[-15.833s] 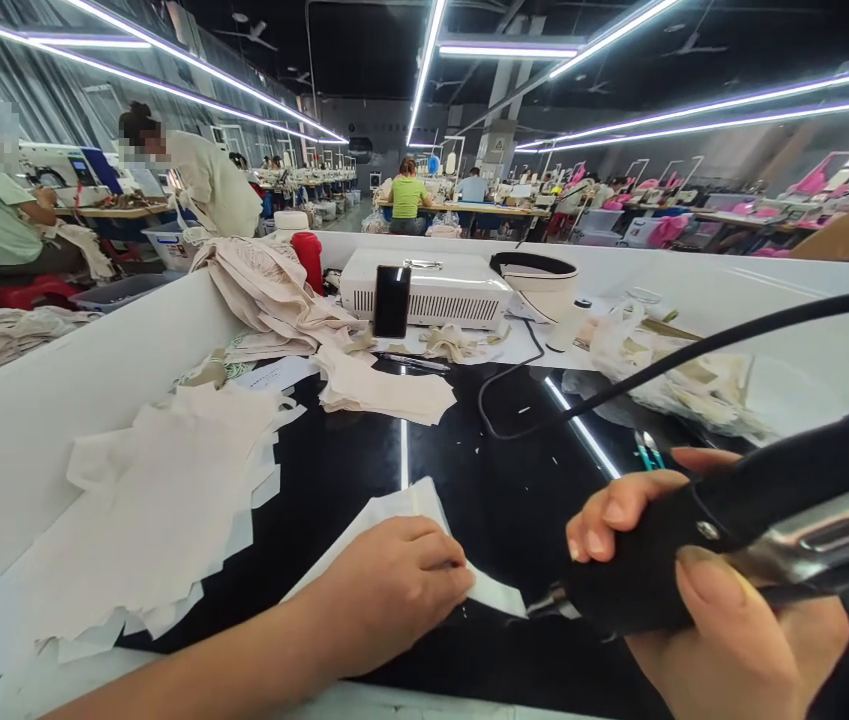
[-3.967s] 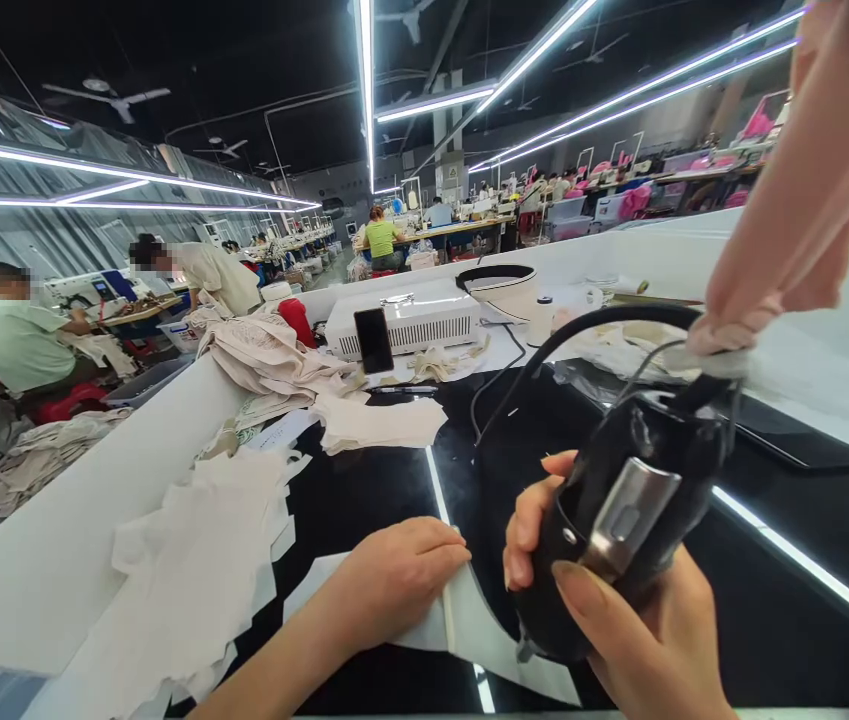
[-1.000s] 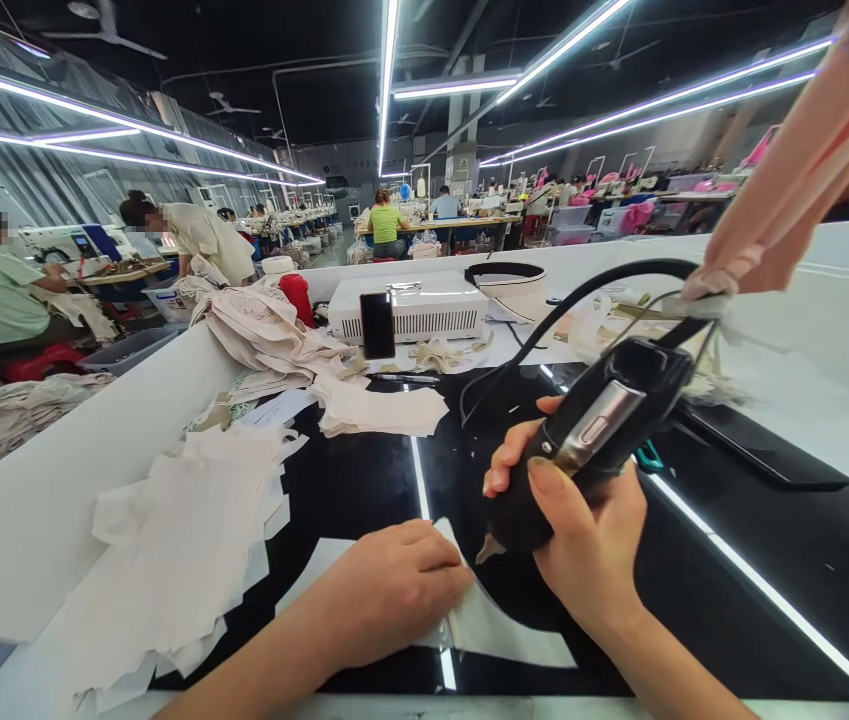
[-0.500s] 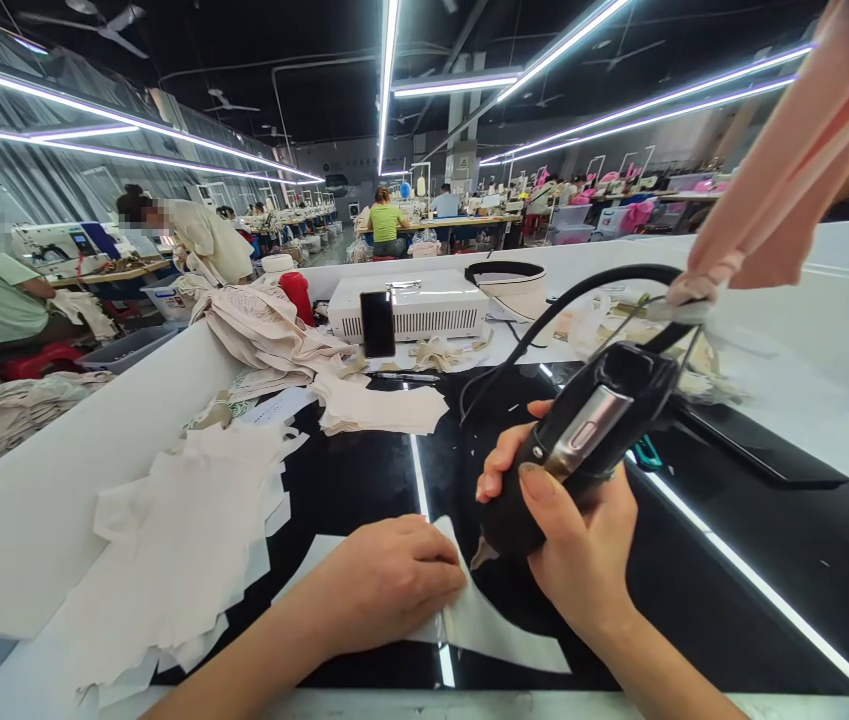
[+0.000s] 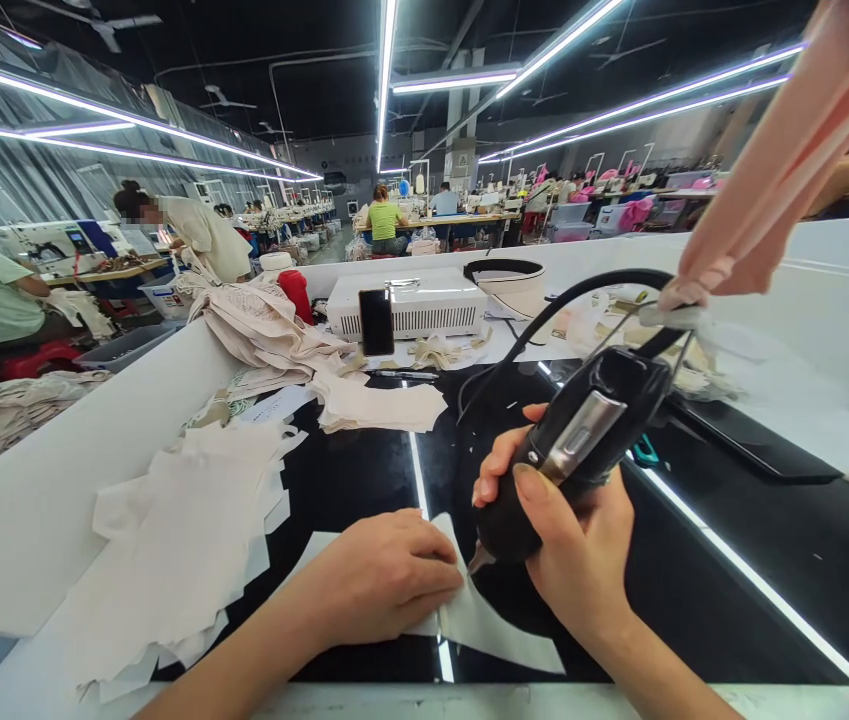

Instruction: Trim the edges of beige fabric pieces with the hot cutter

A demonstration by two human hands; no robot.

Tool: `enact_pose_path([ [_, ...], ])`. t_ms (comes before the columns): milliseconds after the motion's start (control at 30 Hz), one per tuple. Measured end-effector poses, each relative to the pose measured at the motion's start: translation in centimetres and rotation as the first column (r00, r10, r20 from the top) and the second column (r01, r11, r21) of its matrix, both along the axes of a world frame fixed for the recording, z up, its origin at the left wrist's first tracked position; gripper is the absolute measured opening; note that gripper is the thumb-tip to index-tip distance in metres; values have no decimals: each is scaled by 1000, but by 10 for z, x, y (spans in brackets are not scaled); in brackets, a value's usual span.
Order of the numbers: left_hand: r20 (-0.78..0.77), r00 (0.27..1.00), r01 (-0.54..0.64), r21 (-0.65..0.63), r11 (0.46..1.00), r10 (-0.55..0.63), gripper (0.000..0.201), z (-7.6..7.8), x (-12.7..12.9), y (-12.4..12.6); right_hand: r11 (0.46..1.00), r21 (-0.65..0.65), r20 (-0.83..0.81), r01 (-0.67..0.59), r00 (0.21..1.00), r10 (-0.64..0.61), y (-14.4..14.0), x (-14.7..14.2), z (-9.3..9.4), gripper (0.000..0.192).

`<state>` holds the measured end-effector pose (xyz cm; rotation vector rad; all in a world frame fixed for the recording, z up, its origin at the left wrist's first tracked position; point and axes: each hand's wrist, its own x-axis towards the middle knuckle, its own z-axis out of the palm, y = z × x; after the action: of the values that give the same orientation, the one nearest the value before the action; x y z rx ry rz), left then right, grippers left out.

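My left hand is closed with its fingers bent together on a white fabric piece, pressing it against the glossy black tabletop. One corner of the piece stands up just past my fingertips, and part of it is hidden beneath the hand. My right hand wraps around a black corded handheld tool with a silver plate on its side. The tool leans down to the left, and its pointed metal tip is at the fabric's curved right edge. Whether the tip touches the cloth I cannot tell.
A pink cloth strip suspends the tool, whose black cable arcs behind. Stacked pale fabric pieces lie left. Behind are a phone, a white vented box and a round container. White side walls edge the table.
The tool tip has shifted very slightly down and left along the fabric edge, with my right hand. My left hand stays on the fabric. The whole view has moved slightly.
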<state>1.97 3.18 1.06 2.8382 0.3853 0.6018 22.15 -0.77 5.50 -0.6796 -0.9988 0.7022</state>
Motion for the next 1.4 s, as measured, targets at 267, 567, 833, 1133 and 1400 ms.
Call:
enact_pose_path([
  [267,-48,999,-2,56,998,4,14,1,0,1,1000,-2,-32,17,999,-17,-8,5,6,43],
  [567,-71,997,3,46,999,0,14,5,-1,1,1000,24,-7,-3,1000,3,-8,0,-1,37],
  [833,-46,999,-21,39,999,22,11,-2,-2,0,1000,-15,-20,7,1000,-8,-15,6,6,38],
  [1133,81,997,-6,6,1000,6,17,7,14,-28,999,-21,21,44,999,-44,-45,28,10,40],
  [1400,5,1000,14,-39,999,-14,14,-1,12,-26,999,0,43,49,998,-49,-46,25,4,39],
])
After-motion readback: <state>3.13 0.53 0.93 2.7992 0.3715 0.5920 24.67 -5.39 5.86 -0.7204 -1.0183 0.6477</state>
